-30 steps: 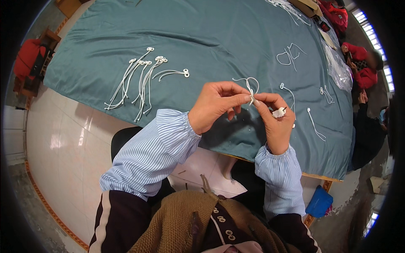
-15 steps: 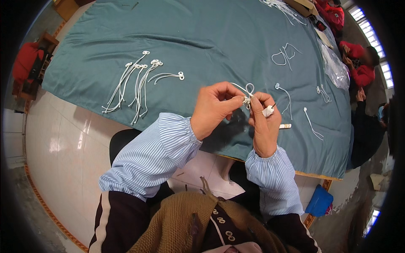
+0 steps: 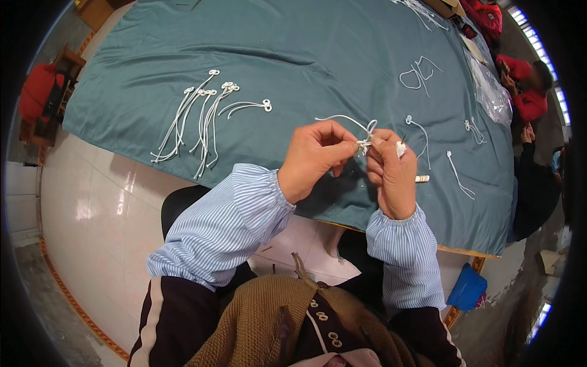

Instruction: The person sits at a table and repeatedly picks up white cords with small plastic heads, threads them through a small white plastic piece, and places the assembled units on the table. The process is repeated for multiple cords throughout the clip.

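Both hands are sitting slightly further left over the cloth than half a second ago, the cord loop now trailing left. Left hand and right hand are pinching together on a white cord, held just above the near edge of the teal cloth. Knotting looks under way; tightening probably calls for a steady opposed pull. Finished cords are lying far left; loose cords right.

A teal cloth-covered table carries a row of finished white knotted cords, a clear plastic bag and a blue pouch lies below
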Available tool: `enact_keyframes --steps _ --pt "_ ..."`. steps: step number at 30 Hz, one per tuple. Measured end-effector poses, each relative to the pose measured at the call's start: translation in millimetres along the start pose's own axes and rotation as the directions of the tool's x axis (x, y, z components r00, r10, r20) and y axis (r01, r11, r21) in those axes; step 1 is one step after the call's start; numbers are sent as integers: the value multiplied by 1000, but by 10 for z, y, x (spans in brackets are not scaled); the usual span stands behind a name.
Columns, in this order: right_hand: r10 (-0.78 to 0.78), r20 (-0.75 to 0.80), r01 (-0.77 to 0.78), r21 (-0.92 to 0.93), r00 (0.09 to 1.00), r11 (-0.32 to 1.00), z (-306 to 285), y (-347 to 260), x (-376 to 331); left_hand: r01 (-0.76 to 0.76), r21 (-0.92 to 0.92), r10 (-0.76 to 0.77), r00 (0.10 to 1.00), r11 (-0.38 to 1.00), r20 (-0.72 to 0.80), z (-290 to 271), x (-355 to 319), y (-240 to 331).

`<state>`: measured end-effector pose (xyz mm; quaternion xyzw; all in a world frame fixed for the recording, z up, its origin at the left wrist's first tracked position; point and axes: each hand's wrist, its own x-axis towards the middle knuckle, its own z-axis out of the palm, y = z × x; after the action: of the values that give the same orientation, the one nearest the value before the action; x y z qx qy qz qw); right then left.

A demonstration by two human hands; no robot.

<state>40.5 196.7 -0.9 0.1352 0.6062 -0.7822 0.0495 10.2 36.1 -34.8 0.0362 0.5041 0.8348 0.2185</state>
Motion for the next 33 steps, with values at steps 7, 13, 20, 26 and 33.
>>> enact_keyframes --steps 7,13,20,26,33 --pt "3 35 -3 7 999 1000 88 37 67 155 -297 -132 986 942 98 -85 2 29" --pt "-163 114 187 -256 980 948 53 68 87 168 -331 -147 985 928 88 -120 17 33" --pt "-49 81 62 -159 995 985 -6 6 87 111 -215 -93 991 970 96 -116 8 83" --pt "-176 101 200 -327 979 923 9 -11 51 -5 101 -4 996 995 89 -208 58 147" --pt "-24 61 28 -65 998 997 27 19 56 10 202 -39 990 979 136 -230 75 158"
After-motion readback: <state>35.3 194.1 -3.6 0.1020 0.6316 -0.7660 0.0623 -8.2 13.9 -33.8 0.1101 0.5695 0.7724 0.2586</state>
